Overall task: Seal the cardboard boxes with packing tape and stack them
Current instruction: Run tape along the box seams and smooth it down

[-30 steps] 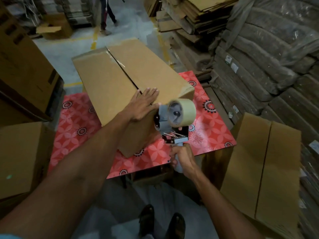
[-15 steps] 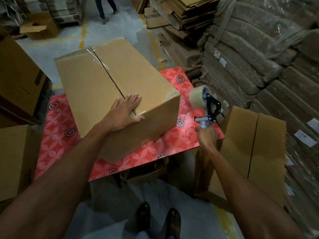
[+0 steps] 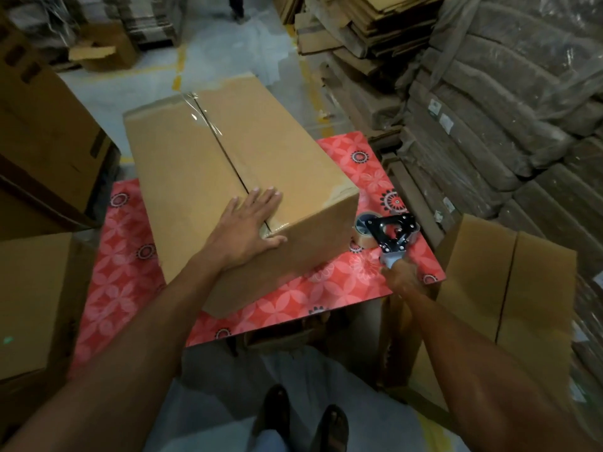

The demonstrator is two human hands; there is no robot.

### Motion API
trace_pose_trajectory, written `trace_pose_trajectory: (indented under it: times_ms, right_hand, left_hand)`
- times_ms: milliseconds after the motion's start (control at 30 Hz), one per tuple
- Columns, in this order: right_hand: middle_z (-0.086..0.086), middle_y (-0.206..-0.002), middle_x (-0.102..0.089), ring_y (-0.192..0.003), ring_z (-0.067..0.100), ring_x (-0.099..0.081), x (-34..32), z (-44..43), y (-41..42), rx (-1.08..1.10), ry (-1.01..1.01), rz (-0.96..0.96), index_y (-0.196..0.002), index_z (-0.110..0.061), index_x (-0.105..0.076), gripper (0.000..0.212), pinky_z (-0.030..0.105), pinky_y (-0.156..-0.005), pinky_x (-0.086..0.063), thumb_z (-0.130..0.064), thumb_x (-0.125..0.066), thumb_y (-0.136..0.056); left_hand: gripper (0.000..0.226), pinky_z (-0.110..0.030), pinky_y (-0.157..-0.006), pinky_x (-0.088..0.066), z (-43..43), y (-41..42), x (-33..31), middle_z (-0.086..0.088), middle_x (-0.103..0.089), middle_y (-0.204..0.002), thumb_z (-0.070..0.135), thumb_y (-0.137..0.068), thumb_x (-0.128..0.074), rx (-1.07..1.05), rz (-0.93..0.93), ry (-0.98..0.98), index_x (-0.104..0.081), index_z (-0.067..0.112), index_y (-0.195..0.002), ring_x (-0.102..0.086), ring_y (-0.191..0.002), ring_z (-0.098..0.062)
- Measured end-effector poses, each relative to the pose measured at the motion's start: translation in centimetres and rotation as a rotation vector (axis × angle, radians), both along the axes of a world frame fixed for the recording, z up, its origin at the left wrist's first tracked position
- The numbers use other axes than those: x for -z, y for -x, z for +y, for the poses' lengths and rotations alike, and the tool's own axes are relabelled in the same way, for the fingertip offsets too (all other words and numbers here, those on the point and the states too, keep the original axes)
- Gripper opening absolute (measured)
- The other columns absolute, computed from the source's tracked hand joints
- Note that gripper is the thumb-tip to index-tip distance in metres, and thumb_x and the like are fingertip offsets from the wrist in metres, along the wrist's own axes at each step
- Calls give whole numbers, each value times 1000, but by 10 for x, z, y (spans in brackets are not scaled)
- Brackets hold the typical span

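The cardboard box (image 3: 195,177) lies on the red table (image 3: 130,256), seam apparently taped, our left hand (image 3: 244,230) spread flat on its near edge, our right hand (image 3: 403,278) gripping the tape dispenser (image 3: 391,233) beside it; we judge stacking next, once the dispenser is released.

The person is wearing loose, pale grey-white cloth trousers (image 3: 326,370), showing at the bottom centre of the frame. The fabric is lying in soft folds and is taking on a faint bluish tint near the lowest edge. Below the trousers, 2 pieces of dark footwear (image 3: 276,415) are showing side by side, though blur is hiding their exact type. The bare left forearm (image 3: 156,314) is filling the lower left of the frame and the bare right forearm (image 3: 473,363) the lower right, each uncovered to the frame edge. The left hand (image 3: 244,230) and right hand (image 3: 404,278) are showing bare too, with short nails showing at the left fingertips (image 3: 270,191).
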State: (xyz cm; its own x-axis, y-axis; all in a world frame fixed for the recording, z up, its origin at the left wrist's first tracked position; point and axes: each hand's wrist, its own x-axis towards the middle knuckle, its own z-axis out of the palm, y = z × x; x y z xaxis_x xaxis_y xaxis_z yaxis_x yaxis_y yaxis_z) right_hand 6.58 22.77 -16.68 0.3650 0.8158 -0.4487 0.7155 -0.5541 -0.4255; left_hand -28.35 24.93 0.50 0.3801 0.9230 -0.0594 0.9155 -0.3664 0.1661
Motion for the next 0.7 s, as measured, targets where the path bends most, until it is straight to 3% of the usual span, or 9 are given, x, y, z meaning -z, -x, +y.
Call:
trace_pose_trajectory:
  times_ms: [100,167,233,333,400,533,633,700]
  right_hand:
    - [23,-131,-55,-120,40,-53,-41,18,6,96,-66,-256,-130,-2,-54,66,50,-101,-45,-49,-52,-84]
    - [23,-130,-53,-124,42,-48,-89,40,18,59,-259,-350,-126,-3,-57,56,52,-103,-37,-42,-53,-86]
    - [22,-123,-58,-119,40,-52,-145,69,44,-45,-489,-266,-121,-4,-60,45,50,-100,-41,-35,-55,-89]
    - [17,-105,-71,-99,35,-64,-207,106,119,-260,-715,-26,-104,-3,-68,27,36,-85,-48,-5,-54,-81]
    - [16,-100,-74,-96,32,-66,-225,123,182,-445,-731,42,-98,-5,-71,25,32,-82,-50,0,-55,-80]
    - [17,-98,-72,-97,37,-65,-215,159,287,-689,-632,34,-100,-10,-67,18,41,-83,-51,-14,-58,-85]
    - [17,-110,-64,-107,39,-56,-201,191,325,-703,-605,-82,-115,-11,-58,26,44,-87,-44,-19,-52,-91]
    - [16,-114,-62,-111,38,-53,-195,216,339,-701,-632,-134,-113,-9,-58,24,45,-89,-41,-17,-50,-92]
  left_hand:
    - [90,-44,-124,2,0,3,-2,17,3,-166,81,-85,-36,5,-48,47,-5,39,-159,8,-152,-7]
    - [88,-44,-124,5,5,6,-5,17,2,-166,85,-83,-21,2,-107,83,-9,40,-158,9,-152,-5]
    - [81,-46,-124,6,17,19,-10,16,2,-166,79,-89,-11,-31,-154,65,-9,38,-159,8,-152,-5]
    - [69,-46,-124,5,47,50,-11,14,2,-167,68,-99,-7,-77,-164,23,-6,35,-159,6,-153,-9]
    - [63,-47,-124,3,78,71,-11,13,-1,-167,61,-102,-9,-98,-144,11,-7,34,-159,3,-154,-13]
    - [55,-51,-123,-3,146,108,-12,10,-6,-167,48,-106,-15,-110,-69,13,-12,31,-159,-4,-154,-19]
    - [55,-54,-121,-6,192,141,-10,7,-10,-167,50,-106,-13,-116,-63,-10,-15,34,-158,-7,-154,-21]
    - [56,-56,-120,-7,224,163,-10,6,-12,-167,53,-105,-13,-104,-58,-30,-15,35,-158,-9,-154,-21]
